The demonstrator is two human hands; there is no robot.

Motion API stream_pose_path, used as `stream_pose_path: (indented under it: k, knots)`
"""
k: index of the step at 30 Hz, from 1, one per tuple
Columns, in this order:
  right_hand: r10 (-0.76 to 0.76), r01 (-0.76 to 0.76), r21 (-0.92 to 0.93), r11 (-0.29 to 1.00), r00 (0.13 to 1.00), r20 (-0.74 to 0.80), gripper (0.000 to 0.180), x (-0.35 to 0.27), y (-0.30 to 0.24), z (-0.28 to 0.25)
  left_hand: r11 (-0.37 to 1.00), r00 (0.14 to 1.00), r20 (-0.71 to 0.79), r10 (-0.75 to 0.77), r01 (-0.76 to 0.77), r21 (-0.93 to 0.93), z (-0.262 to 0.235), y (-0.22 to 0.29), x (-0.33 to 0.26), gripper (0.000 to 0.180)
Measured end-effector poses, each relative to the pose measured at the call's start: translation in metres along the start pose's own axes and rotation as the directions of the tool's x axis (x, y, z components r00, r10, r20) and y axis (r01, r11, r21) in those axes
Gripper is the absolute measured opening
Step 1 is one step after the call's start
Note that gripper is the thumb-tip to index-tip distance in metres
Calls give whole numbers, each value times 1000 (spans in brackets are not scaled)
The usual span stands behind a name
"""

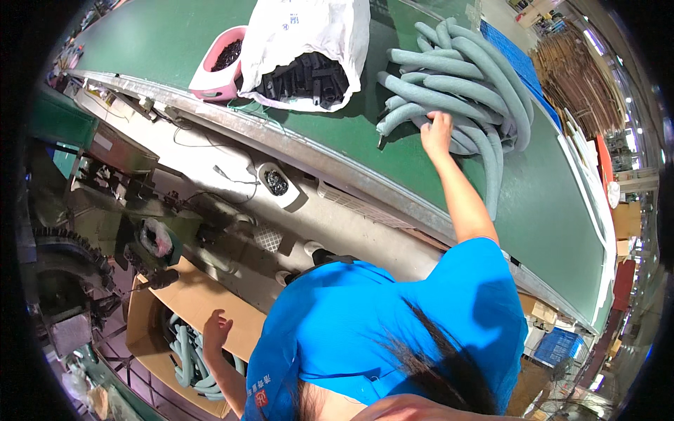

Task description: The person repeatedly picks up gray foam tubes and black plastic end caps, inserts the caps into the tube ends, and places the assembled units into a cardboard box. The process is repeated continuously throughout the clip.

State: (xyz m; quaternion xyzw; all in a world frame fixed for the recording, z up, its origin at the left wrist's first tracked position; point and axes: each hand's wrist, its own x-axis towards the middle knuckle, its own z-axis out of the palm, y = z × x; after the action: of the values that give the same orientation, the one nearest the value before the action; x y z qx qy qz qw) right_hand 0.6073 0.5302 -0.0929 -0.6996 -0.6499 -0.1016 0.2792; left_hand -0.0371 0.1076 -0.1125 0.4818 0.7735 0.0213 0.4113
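A heap of grey-green foam tubes [449,85] lay in the upper right of the frame. Most had their free ends toward the left, their long axes running rightward and slightly down before bending at the right side; one length trailed toward the lower edge.

Beneath them stretched a green tabletop [554,210] with a metal edge. At the upper middle stood a white sack [302,28] of black plastic parts [309,81], just beside a pink bin [215,85]. Flattened cardboard [576,84] was stacked at the far upper right.

The right hand [437,133] touched the heap's near side, close to the tubes' left ends, fingers bent; whether they were clamped on one, I could not tell. At lower left, the left hand [217,328] held nothing, fingers apart, beside a cardboard box [225,291] containing more tubes [186,356].
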Motion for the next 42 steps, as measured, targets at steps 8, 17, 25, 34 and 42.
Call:
stream_pose_path:
  k: [8,17,25,34,42]
  knots:
    - [-41,236,-500,833,929,369,47,75,4,-23,943,972,-126,201,-156,295,-64,113,15,41]
    - [-455,460,-117,880,888,66,45,-2,-168,-141,864,906,24,422,-394,-314,-43,194,-1,49]
    - [-924,773,554,310,381,-15,53,-120,-305,-154,-72,854,-481,197,-477,-876,-48,313,-17,49]
    - [-454,333,309,891,681,574,20,32,-292,40,514,817,-534,217,-561,-649,-77,197,-119,58]
    - [-275,529,-382,758,790,548,41,85,-222,200,899,819,-553,153,-347,-266,-50,194,-134,44]
